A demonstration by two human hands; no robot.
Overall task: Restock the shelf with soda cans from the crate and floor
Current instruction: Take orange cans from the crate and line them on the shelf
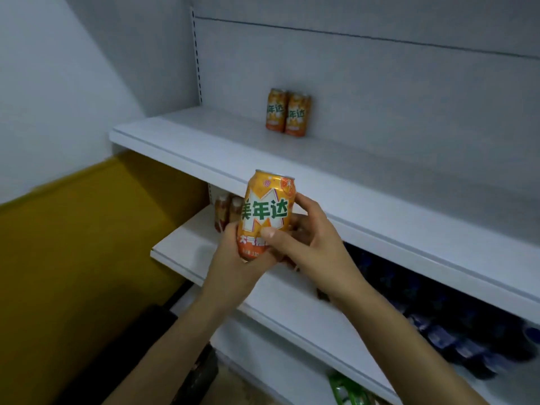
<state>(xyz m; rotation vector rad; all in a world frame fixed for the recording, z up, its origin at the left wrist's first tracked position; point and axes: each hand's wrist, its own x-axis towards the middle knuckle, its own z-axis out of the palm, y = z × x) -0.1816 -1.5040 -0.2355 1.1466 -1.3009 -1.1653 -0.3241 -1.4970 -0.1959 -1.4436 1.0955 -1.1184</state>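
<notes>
An orange soda can (267,204) with green lettering is held upright in front of the upper shelf's front edge. My left hand (233,258) grips its lower part from the left and below. My right hand (301,238) wraps round it from the right, thumb across the label. Two matching orange cans (287,114) stand side by side at the back of the upper white shelf (204,147). The crate and the floor cans are out of view.
On the shelf below (187,247), two brownish bottles (228,211) stand at the left and several dark blue cans (455,325) fill the right side. Green packaging (347,390) lies on a lower shelf. A yellow wall panel (73,244) lies to the left.
</notes>
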